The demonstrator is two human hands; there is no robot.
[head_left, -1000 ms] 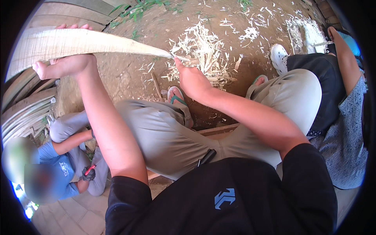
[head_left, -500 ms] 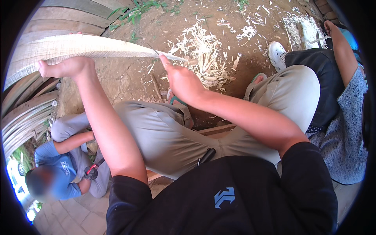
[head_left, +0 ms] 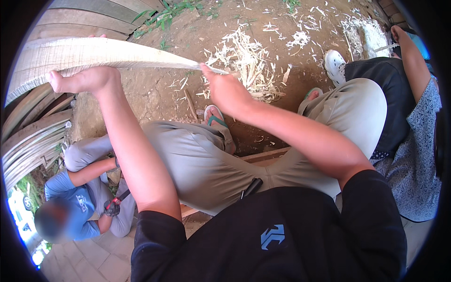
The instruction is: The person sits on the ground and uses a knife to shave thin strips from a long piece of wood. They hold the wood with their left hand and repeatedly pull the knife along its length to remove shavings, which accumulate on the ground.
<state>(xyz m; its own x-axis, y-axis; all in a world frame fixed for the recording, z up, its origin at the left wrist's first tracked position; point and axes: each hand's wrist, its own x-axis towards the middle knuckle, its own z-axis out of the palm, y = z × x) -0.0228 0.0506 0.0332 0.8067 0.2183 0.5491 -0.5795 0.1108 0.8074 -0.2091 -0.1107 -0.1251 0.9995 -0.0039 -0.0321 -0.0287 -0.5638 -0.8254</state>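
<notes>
A long pale wooden plank (head_left: 103, 50), wide at the left and tapering to a thin point, stretches across the upper left. My left hand (head_left: 89, 81) holds it from below, thumb along the near edge and fingertips showing past the far edge. At the narrow end, my right hand (head_left: 228, 91) is closed with its index finger stretched along the wood. The hand itself hides whatever lies in its palm. Wood shavings (head_left: 249, 66) lie heaped on the dirt just beyond it.
Left, a person in a blue shirt (head_left: 77, 207) sits with a gloved hand on a red-handled tool (head_left: 112, 203). Right, close to my knee, another person's arm (head_left: 413, 61) holds a pale strip (head_left: 386, 48). Boards (head_left: 37, 117) are stacked at the left.
My right hand has shifted slightly right and down along the tapered end. A thin dark sliver beside its index finger no longer shows. The plank has moved slightly.
</notes>
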